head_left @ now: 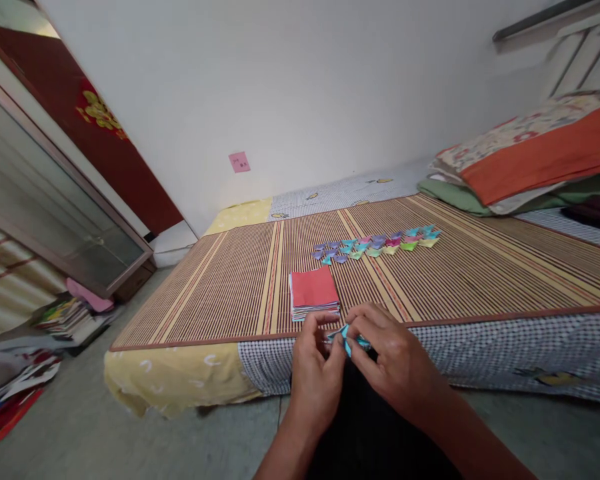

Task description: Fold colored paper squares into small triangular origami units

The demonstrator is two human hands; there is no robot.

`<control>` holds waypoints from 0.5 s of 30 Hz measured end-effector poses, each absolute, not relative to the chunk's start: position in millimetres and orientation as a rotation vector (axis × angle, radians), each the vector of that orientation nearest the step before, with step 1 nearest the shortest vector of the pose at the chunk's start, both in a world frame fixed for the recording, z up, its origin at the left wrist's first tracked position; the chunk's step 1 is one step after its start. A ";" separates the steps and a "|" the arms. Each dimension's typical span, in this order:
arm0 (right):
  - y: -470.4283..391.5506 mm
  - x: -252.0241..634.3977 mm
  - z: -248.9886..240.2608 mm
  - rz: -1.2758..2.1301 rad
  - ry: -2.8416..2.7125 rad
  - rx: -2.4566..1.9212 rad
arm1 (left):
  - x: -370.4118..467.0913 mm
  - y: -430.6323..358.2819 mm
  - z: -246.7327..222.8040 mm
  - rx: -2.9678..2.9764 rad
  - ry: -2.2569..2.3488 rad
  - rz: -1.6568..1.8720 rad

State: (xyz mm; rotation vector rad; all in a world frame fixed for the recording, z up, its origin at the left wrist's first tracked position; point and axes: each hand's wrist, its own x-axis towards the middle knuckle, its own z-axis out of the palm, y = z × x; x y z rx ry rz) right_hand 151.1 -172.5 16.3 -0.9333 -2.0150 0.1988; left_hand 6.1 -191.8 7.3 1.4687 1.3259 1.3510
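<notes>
A small piece of folded blue paper [349,339] is pinched between my two hands, just off the bed's front edge. My left hand [317,363] grips its left side with thumb and fingers. From the right, my right hand [387,353] closes its thumb and fingertips on the same paper and covers part of it. Right behind my hands lies a stack of square paper [314,288] with a red sheet on top. Farther back, several small folded paper boats [375,244] in purple, blue, pink, green and yellow stand in rows.
A striped bamboo mat [220,287] covers the bed over a checked and yellow sheet [180,377]. Folded bedding [535,153] is piled at the right. A pink note [239,162] sticks to the wall. Books [67,319] lie low at the left, near a glass-panelled door.
</notes>
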 end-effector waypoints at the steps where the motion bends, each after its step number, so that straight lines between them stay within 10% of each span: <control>1: -172.3 150.9 15.7 0.211 -2.018 -0.931 | 5.5 -193.3 8.2 1.556 1.336 1.346; 15: -172.1 152.2 14.8 0.285 -2.026 -0.948 | 1.4 -193.7 12.7 1.833 1.423 1.135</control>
